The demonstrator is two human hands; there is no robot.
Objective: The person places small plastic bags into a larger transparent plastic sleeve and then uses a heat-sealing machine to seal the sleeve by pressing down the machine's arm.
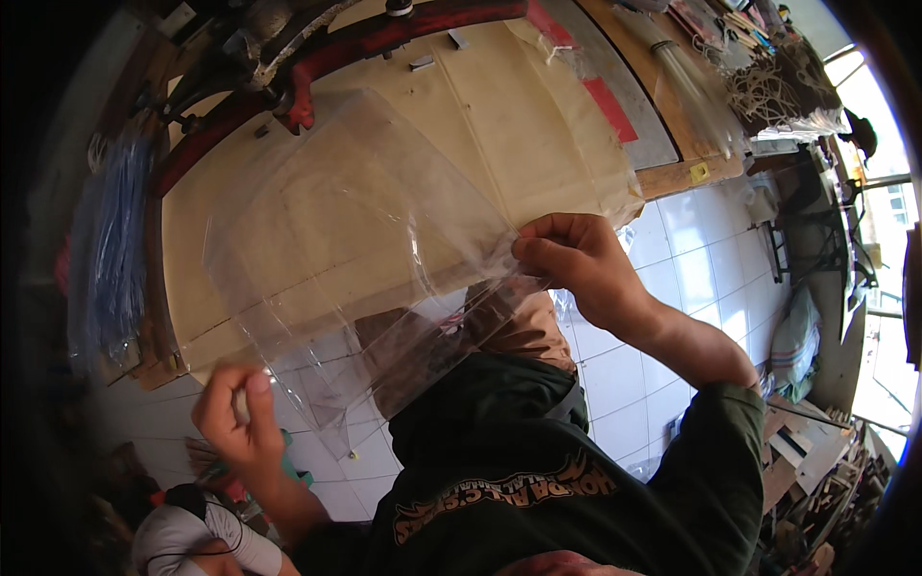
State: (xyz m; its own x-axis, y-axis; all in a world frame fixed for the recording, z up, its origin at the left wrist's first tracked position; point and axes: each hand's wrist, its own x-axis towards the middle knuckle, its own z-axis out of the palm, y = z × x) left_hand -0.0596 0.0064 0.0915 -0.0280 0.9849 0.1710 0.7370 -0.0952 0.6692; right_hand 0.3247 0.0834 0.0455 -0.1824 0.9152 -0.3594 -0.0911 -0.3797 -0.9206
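A large clear plastic sheet (336, 202), possibly a bag, lies over the table's front edge, its lower part hanging down before my body. Its right corner is bunched between the thumb and fingers of my right hand (571, 254). To the left, just off the sheet's lower left edge, is my left hand (240, 413), fingers curled in and thumb pressed to them. A small pale bit shows inside that hand, too small to name. Brown paper (538, 144) covers the tabletop beneath the sheet.
A red-framed machine (403, 29) with dark metal parts stands at the table's far side. Bluish plastic strips (110, 259) hang at the left. String (773, 91) lies heaped at the far right. Another person (197, 538) is low at the lower left. Wood scraps (826, 499) lie at the lower right.
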